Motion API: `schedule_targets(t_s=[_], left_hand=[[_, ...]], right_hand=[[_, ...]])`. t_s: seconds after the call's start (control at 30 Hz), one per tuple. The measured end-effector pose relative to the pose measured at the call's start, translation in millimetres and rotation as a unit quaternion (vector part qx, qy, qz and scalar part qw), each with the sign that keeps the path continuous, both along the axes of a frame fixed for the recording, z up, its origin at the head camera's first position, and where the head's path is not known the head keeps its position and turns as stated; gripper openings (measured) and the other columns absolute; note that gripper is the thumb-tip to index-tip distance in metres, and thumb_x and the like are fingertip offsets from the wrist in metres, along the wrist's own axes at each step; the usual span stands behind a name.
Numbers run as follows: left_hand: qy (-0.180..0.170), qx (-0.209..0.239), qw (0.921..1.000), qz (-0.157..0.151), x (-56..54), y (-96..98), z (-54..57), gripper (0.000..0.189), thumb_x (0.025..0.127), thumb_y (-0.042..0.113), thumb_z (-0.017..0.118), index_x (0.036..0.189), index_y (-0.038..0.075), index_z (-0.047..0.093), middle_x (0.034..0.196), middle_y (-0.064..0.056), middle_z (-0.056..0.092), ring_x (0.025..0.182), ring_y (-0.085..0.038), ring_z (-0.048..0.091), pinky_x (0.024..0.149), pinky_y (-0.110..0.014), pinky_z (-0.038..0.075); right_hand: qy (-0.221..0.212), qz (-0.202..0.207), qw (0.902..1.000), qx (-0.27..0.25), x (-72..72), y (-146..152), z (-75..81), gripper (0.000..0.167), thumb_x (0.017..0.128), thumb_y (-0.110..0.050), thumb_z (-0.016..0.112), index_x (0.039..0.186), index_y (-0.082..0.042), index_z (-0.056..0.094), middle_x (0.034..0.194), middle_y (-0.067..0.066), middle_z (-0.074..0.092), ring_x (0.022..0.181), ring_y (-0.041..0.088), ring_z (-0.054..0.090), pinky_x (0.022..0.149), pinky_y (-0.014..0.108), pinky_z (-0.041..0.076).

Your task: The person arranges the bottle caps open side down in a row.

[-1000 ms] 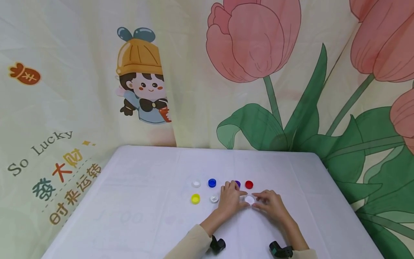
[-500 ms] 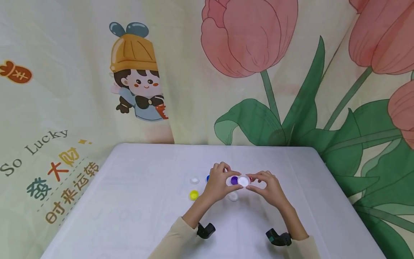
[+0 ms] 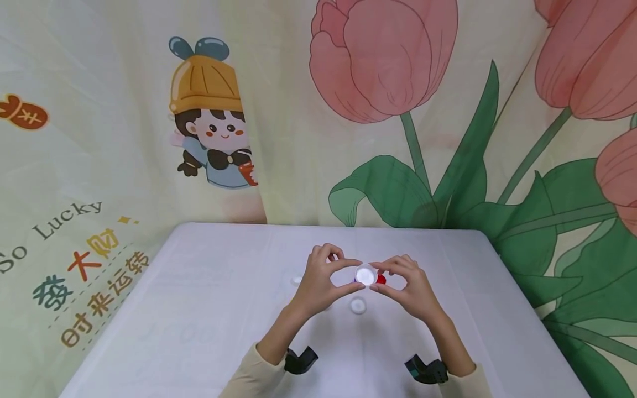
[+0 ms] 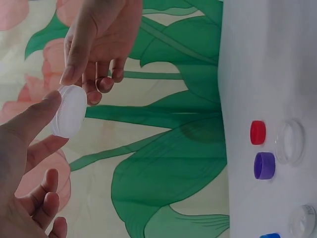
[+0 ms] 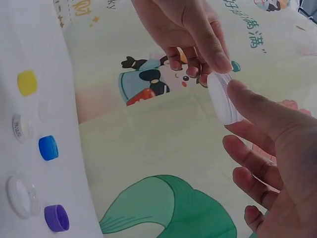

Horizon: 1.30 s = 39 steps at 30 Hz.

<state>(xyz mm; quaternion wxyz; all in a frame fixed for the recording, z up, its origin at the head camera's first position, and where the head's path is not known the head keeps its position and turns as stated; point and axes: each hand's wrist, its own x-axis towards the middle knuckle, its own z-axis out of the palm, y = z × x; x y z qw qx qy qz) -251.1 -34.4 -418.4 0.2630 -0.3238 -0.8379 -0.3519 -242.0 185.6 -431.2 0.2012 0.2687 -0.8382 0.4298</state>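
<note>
Between the hands, raised above the table, is a white round lid (image 3: 366,275) with a ridged edge. My left hand (image 3: 316,282) pinches its left side with thumb and a finger. On the opposite side my right hand (image 3: 410,287) pinches the rim in the same way. The left wrist view shows the lid (image 4: 70,111) tilted on edge, its other fingers loosely curled below. In the right wrist view the ridged rim of the lid (image 5: 224,98) lies under both thumbs.
On the white table (image 3: 224,320) lie a red cap (image 4: 257,132), a purple cap (image 4: 264,165), a blue cap (image 5: 48,148), a yellow cap (image 5: 27,83), a clear round lid (image 5: 22,196) and a small whitish cap (image 5: 21,128). A printed curtain (image 3: 298,166) hangs behind.
Both hands have lifted the white lid from the table and carried it up and slightly left. A clear round lid has come into sight on the table below it.
</note>
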Motion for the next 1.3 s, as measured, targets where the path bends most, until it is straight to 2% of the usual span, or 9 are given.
schedule_targets(t_s=[0.13,0.37,0.6,0.73,0.8,0.93,1.03,1.17,1.3], left_hand=[[-0.004,0.004,1.0,-0.002,0.7,-2.8,0.5,0.039,0.065,0.038,0.083,0.098,0.019,0.074,0.092,0.004,0.046,0.087,-0.013,0.037,0.07,-0.03,0.032],[-0.002,0.008,1.0,-0.003,1.2,-5.0,-0.4,0.039,0.065,0.037,0.083,0.098,0.018,0.074,0.092,0.002,0.046,0.087,-0.014,0.037,0.07,-0.031,0.033],[-0.02,0.012,0.9997,0.002,2.3,-6.4,0.3,0.041,0.064,0.036,0.084,0.099,0.018,0.074,0.093,0.001,0.047,0.089,-0.014,0.037,0.069,-0.031,0.035],[-0.025,0.012,0.9996,0.003,2.8,-7.1,0.3,0.041,0.064,0.035,0.084,0.1,0.018,0.073,0.094,0.001,0.047,0.09,-0.014,0.038,0.069,-0.031,0.035],[-0.029,0.017,0.9994,0.001,3.1,-7.3,0.1,0.041,0.064,0.035,0.084,0.101,0.018,0.073,0.094,0.002,0.047,0.09,-0.014,0.037,0.069,-0.03,0.036],[-0.088,0.048,0.9949,-0.006,3.9,-6.7,0.2,0.039,0.069,0.033,0.082,0.103,0.018,0.072,0.095,0.0,0.049,0.092,-0.014,0.039,0.069,-0.03,0.038],[-0.187,0.08,0.979,0.006,4.9,-5.6,1.1,0.032,0.076,0.037,0.075,0.102,0.018,0.073,0.09,0.001,0.052,0.088,-0.014,0.043,0.065,-0.03,0.041],[-0.327,0.118,0.9374,0.011,5.4,-5.6,2.5,0.032,0.082,0.045,0.066,0.094,0.016,0.075,0.084,0.004,0.057,0.079,-0.016,0.048,0.06,-0.03,0.041],[-0.408,0.146,0.9012,-0.009,5.7,-6.1,4.7,0.035,0.081,0.045,0.066,0.089,0.012,0.075,0.085,0.002,0.062,0.082,-0.018,0.051,0.066,-0.032,0.04]], right_hand=[[0.001,0.003,1.0,-0.002,1.4,-3.2,3.4,0.039,0.069,-0.016,0.082,0.107,-0.013,0.07,0.089,-0.004,0.063,0.085,0.014,0.048,0.068,0.032,0.041],[0.003,0.009,0.9999,-0.008,13.4,-13.6,22.1,0.038,0.067,-0.003,0.081,0.103,-0.001,0.069,0.086,0.008,0.063,0.081,0.025,0.049,0.067,0.026,0.04],[-0.004,0.005,0.9999,-0.011,24.2,-20.3,40.1,0.035,0.068,-0.001,0.08,0.101,0.001,0.069,0.085,0.003,0.061,0.08,0.03,0.05,0.065,0.024,0.041],[-0.003,0.006,0.9999,-0.013,23.8,-20.8,39.4,0.035,0.068,-0.001,0.08,0.101,0.001,0.069,0.085,0.003,0.061,0.08,0.027,0.049,0.065,0.024,0.041],[-0.002,0.007,0.9999,-0.015,18.2,-18.2,30.6,0.035,0.068,-0.003,0.08,0.102,-0.002,0.07,0.085,0.001,0.062,0.08,0.025,0.049,0.065,0.025,0.042],[-0.002,0.009,0.9998,-0.02,5.7,-11.1,11.6,0.036,0.07,-0.012,0.081,0.104,-0.01,0.07,0.088,-0.006,0.062,0.082,0.02,0.049,0.065,0.028,0.044],[-0.002,0.012,0.9997,-0.022,1.7,-8.6,5.8,0.036,0.071,-0.018,0.081,0.105,-0.013,0.07,0.089,-0.008,0.062,0.083,0.016,0.049,0.065,0.029,0.045],[-0.005,0.017,0.9995,-0.024,1.4,-9.2,5.7,0.037,0.071,-0.021,0.081,0.106,-0.013,0.07,0.09,-0.004,0.063,0.083,0.013,0.048,0.065,0.03,0.044],[-0.008,0.021,0.9995,-0.023,0.7,-9.7,5.3,0.037,0.071,-0.021,0.081,0.106,-0.013,0.07,0.09,0.001,0.064,0.083,0.015,0.048,0.066,0.03,0.044]])
